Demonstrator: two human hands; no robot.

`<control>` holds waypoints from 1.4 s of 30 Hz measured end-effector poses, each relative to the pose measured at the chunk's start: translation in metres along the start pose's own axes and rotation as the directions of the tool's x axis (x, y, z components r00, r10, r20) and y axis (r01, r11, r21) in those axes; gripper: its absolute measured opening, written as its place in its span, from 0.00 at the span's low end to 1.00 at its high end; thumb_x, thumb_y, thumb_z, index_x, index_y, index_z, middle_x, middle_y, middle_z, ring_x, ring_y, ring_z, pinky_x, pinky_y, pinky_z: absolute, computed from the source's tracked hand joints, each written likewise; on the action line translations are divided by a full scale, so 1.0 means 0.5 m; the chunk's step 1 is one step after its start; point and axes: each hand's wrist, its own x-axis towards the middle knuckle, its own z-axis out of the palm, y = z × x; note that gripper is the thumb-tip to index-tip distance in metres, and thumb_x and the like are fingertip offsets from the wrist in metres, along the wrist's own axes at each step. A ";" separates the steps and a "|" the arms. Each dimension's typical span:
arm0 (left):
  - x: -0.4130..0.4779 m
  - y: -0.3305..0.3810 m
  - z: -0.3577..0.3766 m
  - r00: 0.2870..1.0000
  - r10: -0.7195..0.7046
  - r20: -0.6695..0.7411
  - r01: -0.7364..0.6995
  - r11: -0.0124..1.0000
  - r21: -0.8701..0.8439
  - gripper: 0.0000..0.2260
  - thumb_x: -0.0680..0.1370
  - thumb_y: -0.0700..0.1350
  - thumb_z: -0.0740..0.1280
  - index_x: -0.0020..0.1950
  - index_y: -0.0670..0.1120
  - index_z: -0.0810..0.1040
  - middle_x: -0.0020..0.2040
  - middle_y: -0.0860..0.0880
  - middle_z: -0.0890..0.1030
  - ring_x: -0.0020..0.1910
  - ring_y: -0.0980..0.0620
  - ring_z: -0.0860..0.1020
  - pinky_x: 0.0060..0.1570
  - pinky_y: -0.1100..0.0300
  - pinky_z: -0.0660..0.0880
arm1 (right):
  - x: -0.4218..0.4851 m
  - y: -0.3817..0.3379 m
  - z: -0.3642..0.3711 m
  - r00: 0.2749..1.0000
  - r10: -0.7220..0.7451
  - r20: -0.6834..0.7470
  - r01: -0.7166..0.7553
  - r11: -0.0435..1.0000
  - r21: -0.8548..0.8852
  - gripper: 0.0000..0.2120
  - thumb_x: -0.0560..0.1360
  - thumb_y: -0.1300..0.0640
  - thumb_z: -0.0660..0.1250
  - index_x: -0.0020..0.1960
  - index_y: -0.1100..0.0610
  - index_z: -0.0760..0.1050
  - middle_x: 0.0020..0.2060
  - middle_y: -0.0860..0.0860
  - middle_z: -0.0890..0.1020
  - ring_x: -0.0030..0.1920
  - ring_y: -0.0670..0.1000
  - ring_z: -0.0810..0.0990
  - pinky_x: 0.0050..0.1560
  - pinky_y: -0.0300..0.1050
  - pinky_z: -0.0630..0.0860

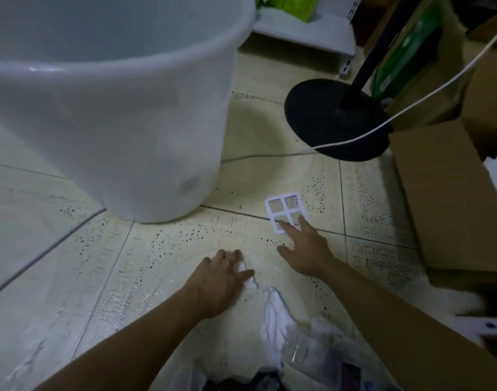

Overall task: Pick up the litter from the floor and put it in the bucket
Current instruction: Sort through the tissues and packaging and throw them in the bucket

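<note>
A large translucent white bucket (123,88) stands on the tiled floor at the upper left. To its right, on the tiles, lies a white paper frame with four square cut-outs (284,206). My right hand (303,249) reaches out flat, its fingertips touching the near edge of that frame. My left hand (222,275) rests on the floor with its fingers on the tip of a clear crumpled plastic wrapper (272,306). More clear plastic and dark litter (306,359) is heaped at the bottom.
A black round lamp base (320,119) with a black pole stands to the right of the bucket. A white cable (354,139) runs across it and along the floor. Cardboard boxes (450,198) line the right side. A white shelf (303,35) sits behind.
</note>
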 end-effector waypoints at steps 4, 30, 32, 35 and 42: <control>-0.008 -0.012 0.026 0.993 -0.041 -0.109 0.028 0.993 -0.111 0.17 0.81 0.50 0.56 0.70 0.56 0.67 0.68 0.47 0.68 0.61 0.47 0.69 0.53 0.55 0.72 | 0.005 -0.003 0.034 0.997 -0.056 0.048 0.060 0.995 -0.085 0.34 0.77 0.40 0.56 0.77 0.49 0.47 0.78 0.54 0.50 0.77 0.57 0.53 0.73 0.60 0.52; -0.163 -0.053 -0.510 0.693 -0.199 -0.693 -0.225 0.854 -0.470 0.17 0.76 0.47 0.68 0.63 0.55 0.70 0.46 0.55 0.81 0.39 0.62 0.78 0.40 0.69 0.72 | -0.140 -0.142 -0.176 0.835 0.139 -0.533 0.277 0.730 0.625 0.12 0.75 0.55 0.68 0.34 0.54 0.76 0.27 0.48 0.81 0.29 0.48 0.80 0.34 0.45 0.80; -0.187 -0.064 -0.577 0.624 -0.261 -0.736 -0.208 0.853 -0.479 0.10 0.74 0.46 0.70 0.52 0.50 0.73 0.43 0.52 0.82 0.38 0.54 0.80 0.38 0.58 0.75 | -0.183 -0.196 -0.298 0.755 0.078 -0.652 0.439 0.678 0.590 0.07 0.74 0.53 0.70 0.37 0.50 0.79 0.31 0.45 0.82 0.31 0.44 0.80 0.32 0.36 0.77; -0.228 -0.100 -0.655 0.546 -0.362 -0.756 -0.147 0.847 -0.511 0.06 0.73 0.46 0.73 0.42 0.46 0.78 0.37 0.48 0.83 0.35 0.50 0.80 0.36 0.57 0.75 | -0.237 -0.289 -0.439 0.658 -0.062 -0.751 0.615 0.620 0.487 0.03 0.72 0.54 0.71 0.39 0.51 0.81 0.28 0.46 0.81 0.28 0.43 0.77 0.31 0.39 0.74; -0.321 -0.200 -0.659 0.654 -0.515 -0.554 0.052 0.761 -0.647 0.35 0.71 0.53 0.74 0.74 0.56 0.62 0.72 0.50 0.68 0.61 0.51 0.71 0.56 0.57 0.69 | -0.200 -0.503 -0.571 0.801 -0.341 -0.493 0.527 0.793 0.307 0.24 0.70 0.52 0.72 0.65 0.53 0.74 0.59 0.52 0.80 0.53 0.52 0.80 0.52 0.51 0.77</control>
